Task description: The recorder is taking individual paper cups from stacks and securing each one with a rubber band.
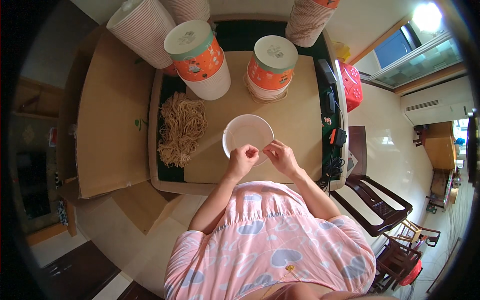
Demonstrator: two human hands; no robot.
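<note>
A white paper bucket (241, 122) stands upright with its mouth toward me on the cardboard sheet. My left hand (244, 159) and my right hand (281, 156) meet over its near rim, fingertips pinched close together. Both appear to grip a thin string, barely visible between them; a pale strand also shows at the bucket's left rim. Left of the bucket lies a loose heap of tan string (182, 127). Behind it, an upside-down stack of orange-and-white buckets (270, 75) has tan string loops around its lower part.
A taller bucket stack (202, 65) stands at the back left, near more nested white buckets (142, 32). Another stack (311, 22) is at the back right. A large cardboard box (112, 120) flanks the table's left. Black adapters and cables (334, 165) line the right edge, beside a dark chair (372, 200).
</note>
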